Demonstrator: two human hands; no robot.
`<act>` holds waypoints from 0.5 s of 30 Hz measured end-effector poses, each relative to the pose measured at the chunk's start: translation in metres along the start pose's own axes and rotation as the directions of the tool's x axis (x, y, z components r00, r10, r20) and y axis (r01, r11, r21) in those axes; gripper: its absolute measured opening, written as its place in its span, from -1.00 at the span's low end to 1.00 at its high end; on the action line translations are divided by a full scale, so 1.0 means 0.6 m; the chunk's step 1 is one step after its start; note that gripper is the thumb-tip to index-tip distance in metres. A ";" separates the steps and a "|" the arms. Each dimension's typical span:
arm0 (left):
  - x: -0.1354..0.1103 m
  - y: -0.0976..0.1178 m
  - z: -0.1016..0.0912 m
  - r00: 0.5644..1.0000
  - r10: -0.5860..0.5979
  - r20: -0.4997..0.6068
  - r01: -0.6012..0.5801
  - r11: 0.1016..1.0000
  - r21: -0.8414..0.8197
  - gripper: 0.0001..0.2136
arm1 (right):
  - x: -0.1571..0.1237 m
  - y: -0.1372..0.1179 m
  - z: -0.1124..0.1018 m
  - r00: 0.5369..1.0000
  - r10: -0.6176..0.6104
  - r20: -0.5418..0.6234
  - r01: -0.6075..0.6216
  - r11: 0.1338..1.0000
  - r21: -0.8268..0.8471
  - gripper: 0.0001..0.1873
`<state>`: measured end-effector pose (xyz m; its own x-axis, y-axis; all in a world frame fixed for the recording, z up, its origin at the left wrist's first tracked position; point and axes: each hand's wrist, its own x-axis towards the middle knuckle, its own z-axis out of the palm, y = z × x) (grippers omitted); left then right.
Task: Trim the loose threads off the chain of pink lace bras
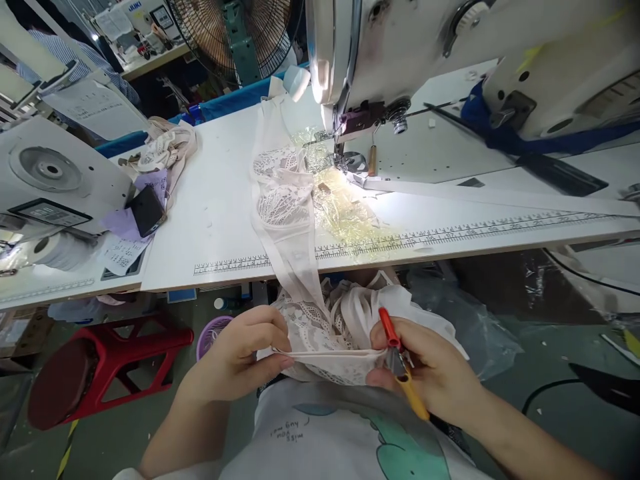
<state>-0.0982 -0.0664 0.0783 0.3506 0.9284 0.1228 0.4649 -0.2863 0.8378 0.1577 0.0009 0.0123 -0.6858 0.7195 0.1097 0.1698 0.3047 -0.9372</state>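
White sewing table [210,220] with a printed ruler edge is noted ahead, flanked by a sewing machine [400,60], crumpled clear film [345,213], a phone [146,210] and, lower left, a red stool [100,363]. Pale lace garment [320,333] is draped from the tabletop over the edge into the lap. Its band is pinched taut between left hand [240,360] and right hand [435,377], in which red-and-yellow snips [397,360] are also gripped.

Lace garment [320,340] between left hand [240,360] and right hand [430,373], before table [215,200] bearing sewing machine [450,40]
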 end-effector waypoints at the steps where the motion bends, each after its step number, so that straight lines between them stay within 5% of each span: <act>1: 0.001 0.002 0.001 1.000 -0.003 -0.004 0.003 1.000 -0.005 -0.89 | 0.001 -0.002 0.003 1.000 0.018 -0.004 -0.018 1.000 0.015 -0.80; 15: -0.010 -0.021 0.014 0.992 -0.122 0.043 0.129 0.961 -0.245 -0.99 | -0.003 0.015 0.006 0.971 -0.220 -0.089 0.226 0.971 0.071 -0.75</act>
<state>-0.0992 -0.0707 0.0625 0.3255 0.9455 -0.0032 0.2925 -0.0975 0.9513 0.1579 0.0002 0.0026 -0.6403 0.6878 0.3421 -0.0409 0.4142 -0.9093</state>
